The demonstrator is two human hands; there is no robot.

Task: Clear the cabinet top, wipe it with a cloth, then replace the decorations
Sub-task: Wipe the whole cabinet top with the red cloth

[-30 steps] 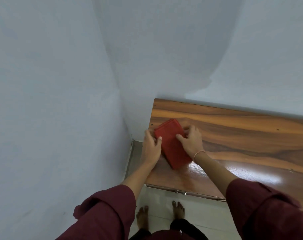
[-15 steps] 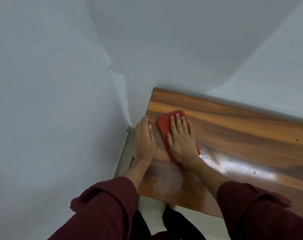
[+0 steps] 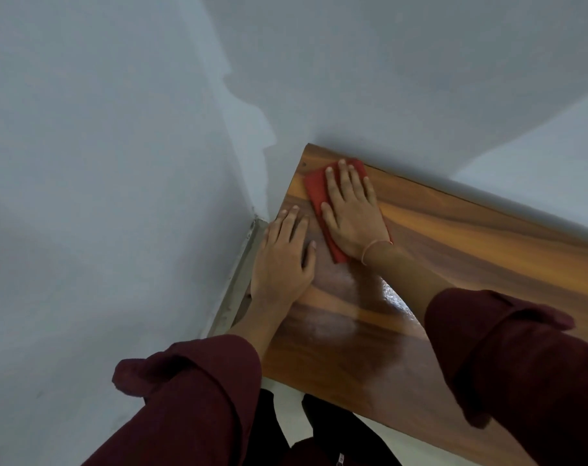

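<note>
Cabinet top (image 3: 454,250), seemingly glossy, meets grey walls (image 3: 117,129).

The cabinet top (image 3: 454,250) is glossy wood with streaked brown and orange grain, its far edge against the pale wall (image 3: 353,79); a folded red cloth (image 3: 316,190) lies flat near its far left corner; the right hand (image 3: 351,213) rests palm-down on the cloth; the left hand (image 3: 282,260) lies flat on bare wood just beside it, at the left edge.
</note>
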